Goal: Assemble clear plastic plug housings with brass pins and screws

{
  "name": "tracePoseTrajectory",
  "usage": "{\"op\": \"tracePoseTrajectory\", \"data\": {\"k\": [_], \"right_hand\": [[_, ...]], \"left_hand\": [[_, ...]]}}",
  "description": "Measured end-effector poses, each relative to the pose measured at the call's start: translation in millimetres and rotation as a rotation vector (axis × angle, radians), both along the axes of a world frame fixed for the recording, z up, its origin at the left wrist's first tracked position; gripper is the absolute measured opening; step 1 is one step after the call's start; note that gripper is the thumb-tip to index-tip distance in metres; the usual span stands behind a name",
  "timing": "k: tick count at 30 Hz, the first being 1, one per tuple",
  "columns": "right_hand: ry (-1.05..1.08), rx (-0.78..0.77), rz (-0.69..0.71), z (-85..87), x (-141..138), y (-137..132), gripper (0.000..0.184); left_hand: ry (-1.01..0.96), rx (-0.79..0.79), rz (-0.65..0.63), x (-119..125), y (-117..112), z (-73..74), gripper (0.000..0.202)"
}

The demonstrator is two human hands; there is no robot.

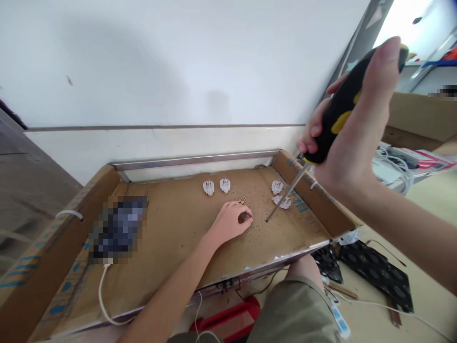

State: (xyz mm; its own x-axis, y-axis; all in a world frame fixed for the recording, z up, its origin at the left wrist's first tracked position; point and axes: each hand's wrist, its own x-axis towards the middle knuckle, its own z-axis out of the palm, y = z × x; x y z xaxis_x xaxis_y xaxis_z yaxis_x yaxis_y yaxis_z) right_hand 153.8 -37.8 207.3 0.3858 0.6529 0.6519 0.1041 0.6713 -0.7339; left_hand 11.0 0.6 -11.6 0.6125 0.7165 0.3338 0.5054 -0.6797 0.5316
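Note:
My right hand (357, 128) is raised at the right, wrapped round the black and yellow handle of a screwdriver (291, 188). The shaft slants down to the left, and its tip is over the cardboard, close to many tiny dark specks. My left hand (232, 220) rests on the cardboard with thumb and fingers curled together; what they hold, if anything, is hidden. Small brass-coloured pieces (243, 201) lie just beyond its fingers. Clear plug parts with metal pins stand behind: one plug (209, 187), a second plug (224, 185), a third plug (277, 186). Another clear piece (282, 202) lies beside the shaft.
A cardboard-lined tray (167, 228) with raised sides spans the work area against a white wall. A blurred-out device (121, 226) lies at its left with a white cable (102, 290). Below are a red object (232, 321) and black items (378, 271) on the floor.

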Motion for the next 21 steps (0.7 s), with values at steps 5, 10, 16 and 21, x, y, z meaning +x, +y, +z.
{"op": "tracePoseTrajectory", "data": {"k": [5,10,16,21], "right_hand": [[0.082,0.08,-0.003,-23.0,-25,-1,0.035],[0.103,0.099,0.021,-30.6,-30,5,0.034],[0.09,0.089,-0.011,-34.3,-29,7,0.036],[0.086,0.078,-0.027,-39.6,-26,12,0.041]], "left_hand": [[-0.005,0.023,-0.008,-1,1,-1.9,0.006],[0.011,0.023,-0.006,0,1,-0.4,0.007],[-0.001,0.031,-0.003,1,0,-1.1,0.008],[-0.037,0.03,0.0,2,0,-4.8,0.007]]}}
